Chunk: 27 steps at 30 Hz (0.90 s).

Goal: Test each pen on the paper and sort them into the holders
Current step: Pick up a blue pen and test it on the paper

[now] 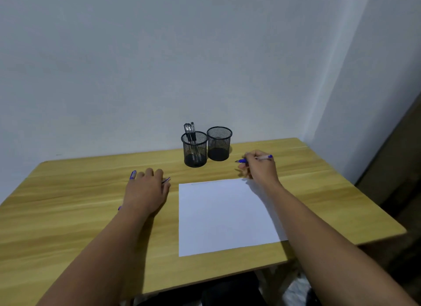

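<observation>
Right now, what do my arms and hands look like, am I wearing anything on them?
Both forearms are bare as far as the picture shows: no sleeves in view. The left hand and right hand wear no gloves, and no watch, bracelet or ring is visible on either wrist or on the fingers that show.

Two black wire-mesh cylindrical holders (194, 149) (219, 143) at twelve o'clock; one white paper sheet (227, 217); one blue-capped pen (255, 158) at two o'clock.

We have one view only — a wide-angle camera worn on the head, facing forward and down over the wooden table (68, 214). It sits near: both forearms enter from the bottom edge, the wall (159, 55) closing the far side.
</observation>
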Motion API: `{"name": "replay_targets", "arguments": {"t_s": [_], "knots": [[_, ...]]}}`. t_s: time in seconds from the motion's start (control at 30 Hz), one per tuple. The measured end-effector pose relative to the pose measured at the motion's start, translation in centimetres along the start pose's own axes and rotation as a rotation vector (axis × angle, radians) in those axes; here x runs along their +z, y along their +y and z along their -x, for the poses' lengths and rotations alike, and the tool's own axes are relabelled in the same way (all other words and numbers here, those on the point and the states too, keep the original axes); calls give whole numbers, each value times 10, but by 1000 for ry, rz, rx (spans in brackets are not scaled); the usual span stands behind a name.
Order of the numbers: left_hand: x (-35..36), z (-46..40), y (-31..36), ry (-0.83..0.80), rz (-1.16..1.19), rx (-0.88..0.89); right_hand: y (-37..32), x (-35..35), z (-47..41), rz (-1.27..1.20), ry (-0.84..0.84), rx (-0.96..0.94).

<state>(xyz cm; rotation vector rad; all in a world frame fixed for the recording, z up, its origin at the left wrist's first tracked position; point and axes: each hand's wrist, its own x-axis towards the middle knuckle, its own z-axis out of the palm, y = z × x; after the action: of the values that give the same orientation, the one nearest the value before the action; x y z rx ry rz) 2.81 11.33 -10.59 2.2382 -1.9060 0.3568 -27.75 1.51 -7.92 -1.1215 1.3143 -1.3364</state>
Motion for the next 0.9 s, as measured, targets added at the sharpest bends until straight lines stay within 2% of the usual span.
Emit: {"name": "replay_targets", "arguments": {"t_s": [0.07, 0.13, 0.23, 0.3, 0.53, 0.9], "knots": [[1, 2, 0, 86, 46, 30, 14, 3, 7, -51, -41, 5], [2, 6, 4, 157, 124, 161, 21, 6, 8, -44, -54, -42], [2, 17, 17, 114, 274, 367, 23, 13, 8, -42, -99, -41], [6, 25, 22, 87, 317, 405, 27, 18, 10, -64, -175, -26], [16, 32, 22, 6, 298, 270, 46, 17, 6, 35, -210, -50], [12, 35, 25, -14, 312, 238, 50, 17, 5, 128, -221, -92]]}}
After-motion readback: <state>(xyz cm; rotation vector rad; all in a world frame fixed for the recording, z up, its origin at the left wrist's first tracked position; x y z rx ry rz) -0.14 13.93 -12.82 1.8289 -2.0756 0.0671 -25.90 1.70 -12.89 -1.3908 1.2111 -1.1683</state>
